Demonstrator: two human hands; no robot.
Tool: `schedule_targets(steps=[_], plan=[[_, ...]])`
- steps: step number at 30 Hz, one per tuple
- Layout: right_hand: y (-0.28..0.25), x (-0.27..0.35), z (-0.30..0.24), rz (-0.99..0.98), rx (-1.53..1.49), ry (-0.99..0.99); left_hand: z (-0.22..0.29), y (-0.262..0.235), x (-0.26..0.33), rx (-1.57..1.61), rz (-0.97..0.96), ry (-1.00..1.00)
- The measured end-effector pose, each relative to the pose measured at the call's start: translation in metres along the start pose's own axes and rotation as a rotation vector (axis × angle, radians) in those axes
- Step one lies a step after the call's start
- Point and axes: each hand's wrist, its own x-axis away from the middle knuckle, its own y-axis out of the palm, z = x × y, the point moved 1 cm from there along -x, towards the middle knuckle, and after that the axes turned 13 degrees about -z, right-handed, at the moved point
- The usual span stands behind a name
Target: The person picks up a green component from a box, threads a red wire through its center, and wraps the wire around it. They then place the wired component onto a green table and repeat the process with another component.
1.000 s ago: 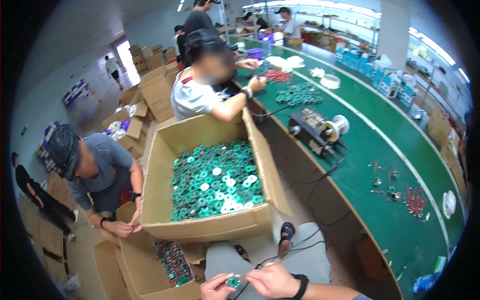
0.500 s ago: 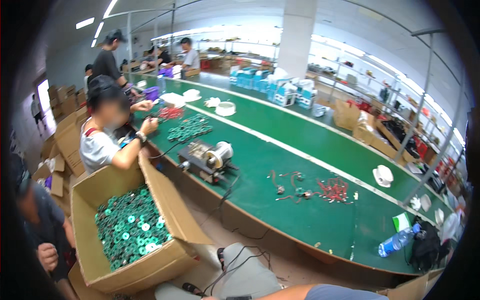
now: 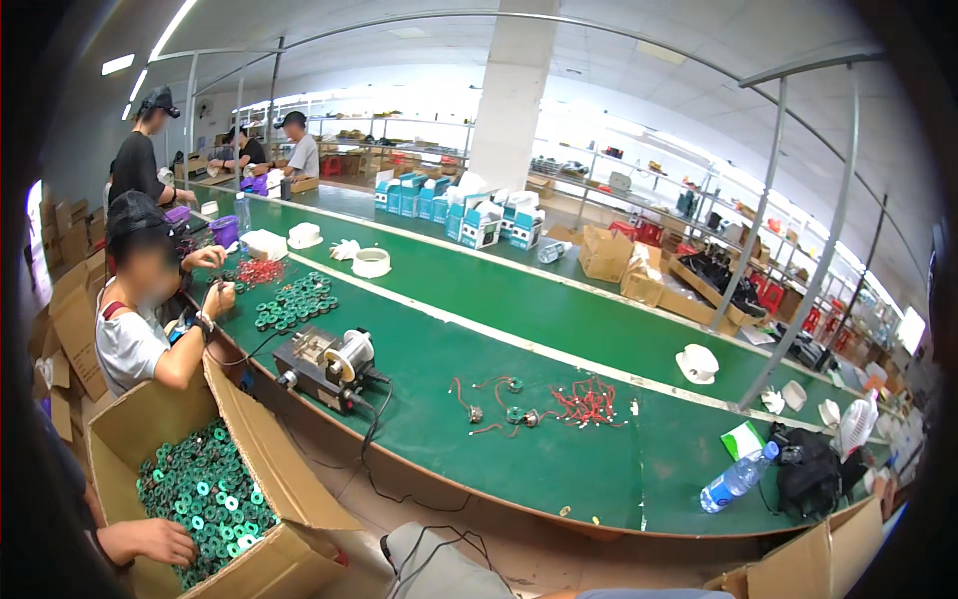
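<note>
Neither of my hands shows; only a sliver of my sleeve and arm is at the lower edge, with my grey-trousered leg beside it. Nearest to me on the green bench lie a bundle of red wires and a few small round parts with red leads. To the left stands a dark bench machine with a white spool. An open carton holds many green ring-shaped parts. Another person's hand rests on these parts.
A person in a white top handles small parts at the bench's left. A water bottle and black bag lie on the right. Cables hang off the bench edge. Another carton stands at lower right.
My view has swung right and slightly down, so the bench things appear farther left. My forearm has mostly left the lower edge. The other person's hand has moved into the carton.
</note>
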Motion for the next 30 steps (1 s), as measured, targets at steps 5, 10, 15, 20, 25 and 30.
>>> schedule_targets(steps=[5,10,15,20,25,30], plan=[[0.001,0.002,0.01,-0.02,0.058,0.053,-0.043,-0.004,-0.036,-0.223,-0.1,0.073],[0.001,-0.001,0.006,0.03,0.076,-0.018,-0.065,0.007,-0.057,-0.209,-0.02,0.071],[-0.001,0.0,0.012,0.01,0.117,-0.039,-0.089,0.016,-0.08,-0.192,0.083,0.07],[-0.004,0.0,0.015,-0.03,0.187,-0.021,-0.087,0.016,-0.09,-0.248,0.134,-0.001],[-0.004,0.0,0.007,-0.162,0.204,-0.061,-0.079,0.009,-0.088,-0.26,0.117,0.064],[-0.02,-0.014,0.017,0.025,0.192,-0.015,-0.044,-0.04,-0.036,-0.438,0.032,-0.099]])
